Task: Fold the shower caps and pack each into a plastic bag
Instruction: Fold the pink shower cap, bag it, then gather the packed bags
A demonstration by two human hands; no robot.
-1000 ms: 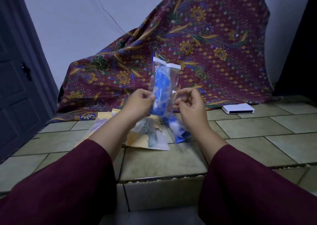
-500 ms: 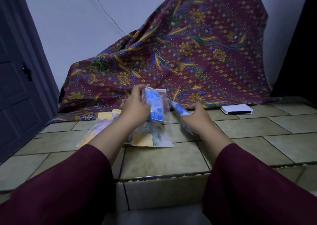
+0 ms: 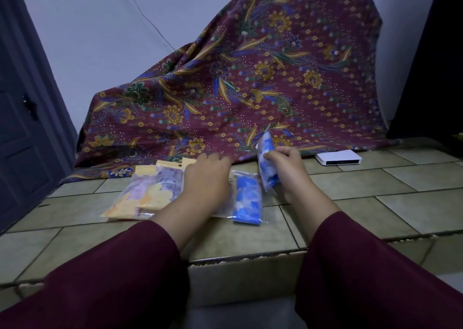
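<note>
A clear plastic bag with a folded blue-and-white shower cap lies flat on the tiled ledge between my hands. My left hand rests palm down just left of it, fingers relaxed, partly covering the packed bags underneath. My right hand grips a second blue-and-white shower cap, held upright above the ledge, its top poking past my fingers. Left of my left hand lie packed bags with yellow and purple caps.
A maroon floral batik cloth drapes over something at the back of the tiled ledge. A flat white box sits at the back right. A dark door stands on the left.
The bagged blue cap that both hands held up was lowered and laid on the ledge. My left hand let it go. My right hand picked up the other blue cap.
</note>
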